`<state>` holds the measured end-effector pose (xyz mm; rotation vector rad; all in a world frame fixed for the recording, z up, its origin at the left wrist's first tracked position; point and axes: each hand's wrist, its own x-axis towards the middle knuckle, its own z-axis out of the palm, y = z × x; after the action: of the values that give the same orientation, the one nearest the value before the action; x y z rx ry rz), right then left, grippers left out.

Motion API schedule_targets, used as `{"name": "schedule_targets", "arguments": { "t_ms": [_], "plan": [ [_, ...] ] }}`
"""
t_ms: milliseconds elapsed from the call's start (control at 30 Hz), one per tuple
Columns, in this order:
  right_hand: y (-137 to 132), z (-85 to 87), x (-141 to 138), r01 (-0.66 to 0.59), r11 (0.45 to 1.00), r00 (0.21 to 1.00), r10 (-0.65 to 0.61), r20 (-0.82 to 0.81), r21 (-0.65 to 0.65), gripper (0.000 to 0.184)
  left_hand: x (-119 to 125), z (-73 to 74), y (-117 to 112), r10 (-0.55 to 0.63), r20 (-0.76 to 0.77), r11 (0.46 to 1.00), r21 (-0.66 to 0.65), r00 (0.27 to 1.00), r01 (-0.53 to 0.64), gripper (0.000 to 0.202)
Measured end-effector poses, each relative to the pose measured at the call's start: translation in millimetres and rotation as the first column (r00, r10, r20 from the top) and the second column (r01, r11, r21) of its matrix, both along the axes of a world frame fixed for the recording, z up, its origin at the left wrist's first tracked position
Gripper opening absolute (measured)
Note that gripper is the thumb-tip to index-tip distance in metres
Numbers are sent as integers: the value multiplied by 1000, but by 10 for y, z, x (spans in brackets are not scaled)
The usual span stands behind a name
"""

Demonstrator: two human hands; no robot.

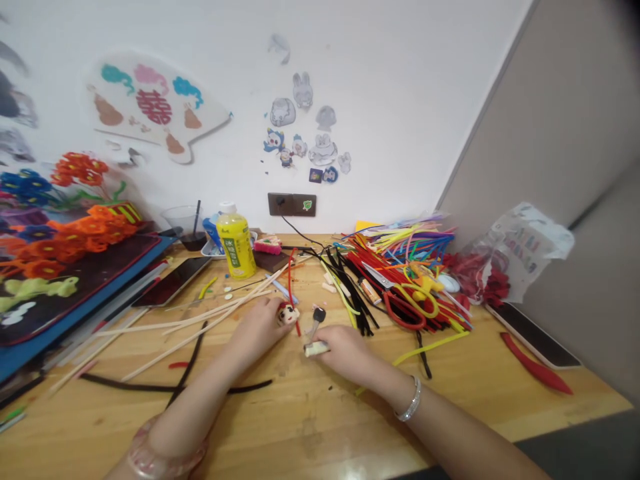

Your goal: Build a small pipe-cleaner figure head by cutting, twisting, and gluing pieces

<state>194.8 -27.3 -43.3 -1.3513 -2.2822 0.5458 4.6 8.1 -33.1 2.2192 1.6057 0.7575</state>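
My left hand (263,328) pinches a small white ball-like piece (288,314) with dark spots and a bit of red, like a little doll's head. A red pipe cleaner (291,287) stands just behind it. To the right, my right hand (345,350) is closed around a short pale cylinder (317,348). A greyish stem with a round black end (319,314) sticks up beside that cylinder; whether the two are joined I cannot tell. The hands are apart, both just above the wooden table (300,420).
Pipe cleaners (400,240) in many colours are heaped at the back right, with red-and-yellow-handled scissors (407,303) on top. Wooden sticks (200,320) and black pipe cleaners (175,385) lie left. A yellow bottle (236,241) stands behind; phones (533,335) lie on both sides.
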Motion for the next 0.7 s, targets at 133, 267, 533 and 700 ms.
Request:
{"name": "schedule_targets", "arguments": {
  "t_ms": [133, 267, 533, 700],
  "plan": [
    [34, -41, 11, -9, 998, 995, 3, -104, -59, 14, 48, -14, -1, -16, 131, 1000, 16, 991, 14, 25],
    [86, -13, 7, 55, 984, 910, -119, -397, -167, 7, 169, -42, -52, -23, 387, 1000, 3, 922, 23, 31],
    [44, 130, 1, 27, 976, 676, -176, -715, -215, 17, 387, 21, -268, -72, 448, 993, 113, 891, 23, 36],
    [14, 146, -7, 76, 981, 699, -180, -692, -179, 15, 372, 56, -282, -22, 426, 994, 108, 904, -26, 35]
  ]
}}
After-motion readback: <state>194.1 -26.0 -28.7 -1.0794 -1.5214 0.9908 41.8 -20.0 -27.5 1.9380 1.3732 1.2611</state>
